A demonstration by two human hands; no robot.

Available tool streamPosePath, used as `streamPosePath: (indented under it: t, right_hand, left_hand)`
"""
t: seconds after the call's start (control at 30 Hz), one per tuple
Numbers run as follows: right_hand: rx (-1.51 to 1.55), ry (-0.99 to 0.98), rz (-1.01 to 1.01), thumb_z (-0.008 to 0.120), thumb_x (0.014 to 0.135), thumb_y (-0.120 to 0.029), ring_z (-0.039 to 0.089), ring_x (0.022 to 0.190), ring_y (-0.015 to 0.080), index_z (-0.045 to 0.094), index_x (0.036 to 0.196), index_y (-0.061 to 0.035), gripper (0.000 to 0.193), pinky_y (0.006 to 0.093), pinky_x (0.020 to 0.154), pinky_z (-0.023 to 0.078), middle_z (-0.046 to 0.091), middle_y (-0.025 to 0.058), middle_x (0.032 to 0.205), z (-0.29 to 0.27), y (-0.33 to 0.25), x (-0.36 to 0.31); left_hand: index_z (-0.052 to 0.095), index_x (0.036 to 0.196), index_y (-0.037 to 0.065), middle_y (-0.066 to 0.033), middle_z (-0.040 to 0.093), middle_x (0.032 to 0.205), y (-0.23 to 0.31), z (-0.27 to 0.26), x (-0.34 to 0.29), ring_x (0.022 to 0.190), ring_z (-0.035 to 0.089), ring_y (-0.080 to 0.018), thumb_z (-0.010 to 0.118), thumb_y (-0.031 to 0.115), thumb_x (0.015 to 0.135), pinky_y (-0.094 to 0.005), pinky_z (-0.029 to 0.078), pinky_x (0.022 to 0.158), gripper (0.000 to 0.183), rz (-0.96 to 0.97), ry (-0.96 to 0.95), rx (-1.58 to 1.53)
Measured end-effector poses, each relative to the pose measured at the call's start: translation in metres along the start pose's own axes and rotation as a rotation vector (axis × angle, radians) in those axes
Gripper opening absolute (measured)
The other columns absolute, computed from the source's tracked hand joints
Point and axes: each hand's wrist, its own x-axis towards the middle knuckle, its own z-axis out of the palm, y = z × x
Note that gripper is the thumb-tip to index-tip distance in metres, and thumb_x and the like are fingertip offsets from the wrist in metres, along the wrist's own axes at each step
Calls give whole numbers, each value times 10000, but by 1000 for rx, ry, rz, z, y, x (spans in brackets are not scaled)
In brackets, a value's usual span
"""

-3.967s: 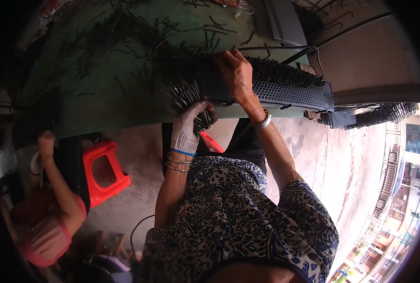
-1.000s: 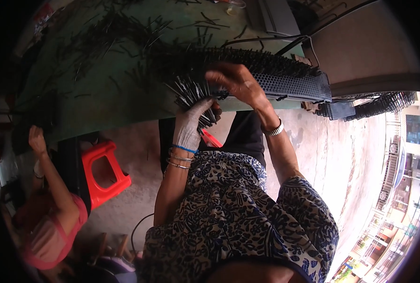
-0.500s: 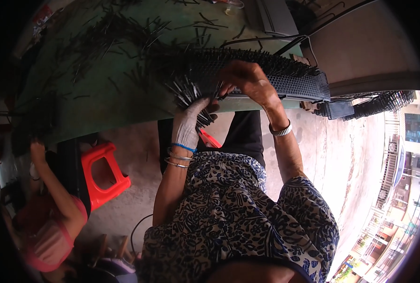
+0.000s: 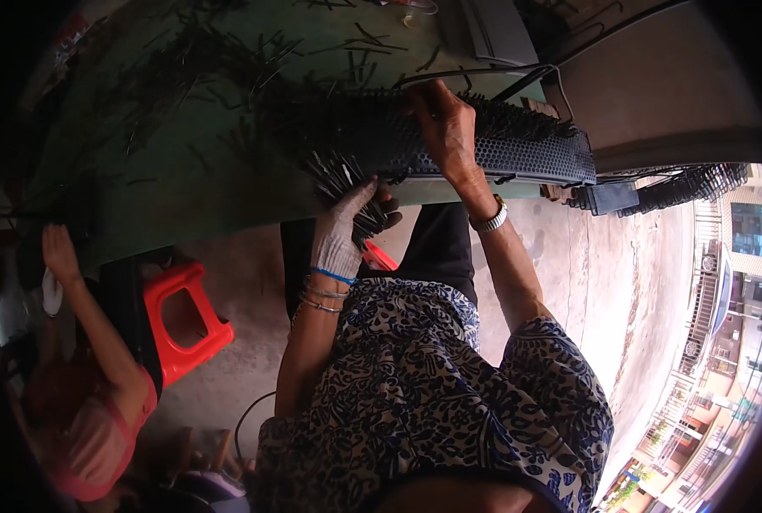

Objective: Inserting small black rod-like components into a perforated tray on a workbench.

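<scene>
Two hands: left hand [image 4: 344, 215], gloved, is gripping a bundle of dark sticks [image 4: 334, 175]; right hand [image 4: 449, 132], bare, is hanging over the perforated rack [image 4: 530, 156], can't tell if its fingertips are pinching a stick.
Bundle: fanning out beyond the left thumb, near the rack's left part.
Rack: lying along the green table [image 4: 163, 209], bristling with sticks.
Tabletop: carrying loose sticks [image 4: 201, 67].
Red stool [image 4: 184, 357]: standing off left.

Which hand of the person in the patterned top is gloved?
The left hand, gripping a bunch of thin black sticks: it wears a whitish glove with a blue edge, while the right hand, over the perforated black rack, is bare.
</scene>
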Motion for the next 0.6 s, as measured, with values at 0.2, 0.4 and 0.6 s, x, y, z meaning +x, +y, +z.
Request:
streamPosePath:
  t: [0.2,0.4,0.6]
  right_hand:
    - [23,-75,-10,571,910,-44,708,763,176,609,993,8,104,280,678,528,706,104,809,-6,-3,4]
    - [24,-217,-92,565,893,-26,699,747,196,621,957,14,94,286,664,524,682,131,850,-8,5,13]
    - [-309,-196,-196,628,853,-101,654,790,275,659,978,-80,130,349,643,523,620,102,886,11,21,16]
  left_hand:
    - [663,1020,47,-74,661,850,0,-2,-1,752,665,-201,633,178,915,-373,598,665,170,32,5,12]
    - [666,1014,60,-75,667,853,2,-2,0,737,663,-181,634,174,914,-336,592,614,155,42,23,82]
    - [648,1037,59,-76,665,848,1,-1,-1,737,660,-176,637,177,913,-347,593,616,172,69,28,54]
